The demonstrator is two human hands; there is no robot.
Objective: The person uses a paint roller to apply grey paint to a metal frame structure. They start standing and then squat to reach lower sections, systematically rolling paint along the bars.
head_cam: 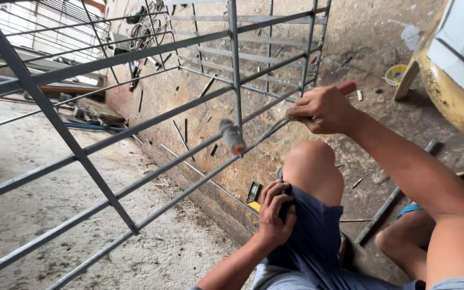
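Note:
My right hand point(323, 110) is closed around the red-tipped handle point(347, 87) of a small paint roller. The roller's grey head point(232, 136) rests against a vertical bar of a grey metal grille point(135, 53), which stands tilted across the left and middle of the view. My left hand point(274, 214) rests on my left thigh at the hem of my blue shorts point(312, 236). Its fingers curl around something small and dark that I cannot identify. My bare knee point(311, 161) rises just below the right hand.
A rusty steel plate point(275, 64) lies under the grille, strewn with short rod offcuts. A small yellow-and-black item point(253, 193) sits near its edge. A loose bar point(393, 201) lies by my leg. A large yellow-white object point(457, 59) and a tape roll point(396, 74) are at upper right. Concrete floor point(38, 188) lies to the left.

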